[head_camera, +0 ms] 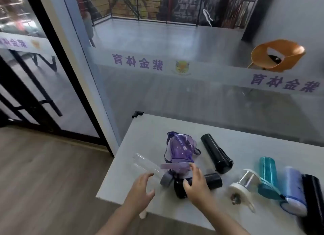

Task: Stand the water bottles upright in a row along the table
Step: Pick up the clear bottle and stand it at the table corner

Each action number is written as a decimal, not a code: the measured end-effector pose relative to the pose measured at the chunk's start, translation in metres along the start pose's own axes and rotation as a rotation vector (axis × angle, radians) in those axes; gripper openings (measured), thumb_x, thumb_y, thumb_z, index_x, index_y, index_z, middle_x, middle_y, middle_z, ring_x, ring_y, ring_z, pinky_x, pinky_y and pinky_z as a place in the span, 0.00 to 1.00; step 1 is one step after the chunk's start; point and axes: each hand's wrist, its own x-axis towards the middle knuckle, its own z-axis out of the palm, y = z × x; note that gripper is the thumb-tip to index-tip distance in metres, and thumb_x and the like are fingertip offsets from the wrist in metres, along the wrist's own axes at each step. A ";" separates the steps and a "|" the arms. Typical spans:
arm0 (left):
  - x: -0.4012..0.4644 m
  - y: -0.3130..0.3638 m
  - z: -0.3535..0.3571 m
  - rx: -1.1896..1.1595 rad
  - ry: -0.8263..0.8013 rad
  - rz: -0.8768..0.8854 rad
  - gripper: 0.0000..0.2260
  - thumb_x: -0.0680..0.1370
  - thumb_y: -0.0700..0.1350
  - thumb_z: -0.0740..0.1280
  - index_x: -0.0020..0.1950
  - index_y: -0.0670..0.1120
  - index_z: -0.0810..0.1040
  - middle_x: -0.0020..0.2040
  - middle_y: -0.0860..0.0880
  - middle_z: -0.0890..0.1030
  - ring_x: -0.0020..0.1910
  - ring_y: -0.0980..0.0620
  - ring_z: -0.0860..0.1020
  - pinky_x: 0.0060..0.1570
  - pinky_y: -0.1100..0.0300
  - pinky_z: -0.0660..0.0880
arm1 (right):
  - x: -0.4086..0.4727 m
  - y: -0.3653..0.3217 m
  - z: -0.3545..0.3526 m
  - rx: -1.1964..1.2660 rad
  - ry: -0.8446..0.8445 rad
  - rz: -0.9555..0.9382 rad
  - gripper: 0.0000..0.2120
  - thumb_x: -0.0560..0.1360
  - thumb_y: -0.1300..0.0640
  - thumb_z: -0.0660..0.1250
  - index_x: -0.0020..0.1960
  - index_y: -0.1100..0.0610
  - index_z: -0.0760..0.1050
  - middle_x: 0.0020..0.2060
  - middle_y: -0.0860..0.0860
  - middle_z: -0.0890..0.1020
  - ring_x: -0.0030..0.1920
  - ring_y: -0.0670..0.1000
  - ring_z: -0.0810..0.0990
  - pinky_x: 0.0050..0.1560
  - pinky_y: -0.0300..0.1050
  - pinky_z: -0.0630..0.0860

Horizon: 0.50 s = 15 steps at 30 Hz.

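Seven-odd water bottles (216, 155) flat (none upright), two hands (197, 185) above.

Two bare forearms, no sleeves

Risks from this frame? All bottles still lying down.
1. The clear bottle lies near the table's left edge, beside the left hand; a nudge might roll it off.
2. The right hand reaches into a tight cluster: purple bottle and small black bottles close together, so lifting one may knock the others.
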 end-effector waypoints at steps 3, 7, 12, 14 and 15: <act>0.032 -0.014 -0.005 0.265 -0.063 0.091 0.29 0.78 0.48 0.64 0.77 0.50 0.58 0.78 0.52 0.57 0.77 0.53 0.54 0.74 0.63 0.49 | 0.022 -0.006 0.011 -0.167 0.062 -0.138 0.30 0.74 0.61 0.65 0.73 0.55 0.61 0.69 0.53 0.65 0.68 0.55 0.66 0.71 0.47 0.62; 0.064 -0.027 -0.005 0.624 -0.158 0.188 0.32 0.77 0.48 0.63 0.78 0.50 0.53 0.80 0.51 0.50 0.79 0.48 0.46 0.77 0.52 0.47 | 0.037 -0.011 0.027 -0.410 0.096 -0.428 0.22 0.69 0.63 0.70 0.62 0.57 0.73 0.59 0.54 0.76 0.58 0.57 0.73 0.63 0.51 0.72; 0.093 -0.042 0.001 0.851 -0.191 0.253 0.32 0.79 0.43 0.59 0.79 0.48 0.46 0.80 0.48 0.49 0.79 0.46 0.44 0.76 0.47 0.39 | 0.047 -0.015 0.040 -0.692 0.066 -0.525 0.24 0.64 0.56 0.74 0.60 0.56 0.77 0.55 0.51 0.81 0.54 0.55 0.80 0.58 0.50 0.76; 0.100 -0.048 0.006 0.876 -0.208 0.249 0.32 0.79 0.43 0.59 0.79 0.48 0.47 0.79 0.47 0.54 0.79 0.45 0.46 0.75 0.46 0.38 | 0.051 -0.016 0.044 -0.721 0.058 -0.487 0.23 0.65 0.53 0.74 0.59 0.56 0.78 0.55 0.51 0.81 0.54 0.55 0.80 0.58 0.50 0.76; 0.103 -0.051 0.007 0.884 -0.222 0.248 0.31 0.79 0.44 0.59 0.79 0.48 0.49 0.78 0.46 0.56 0.79 0.45 0.48 0.75 0.46 0.38 | 0.052 -0.018 0.045 -0.711 0.053 -0.472 0.23 0.65 0.52 0.74 0.59 0.55 0.77 0.55 0.51 0.81 0.54 0.55 0.80 0.58 0.50 0.75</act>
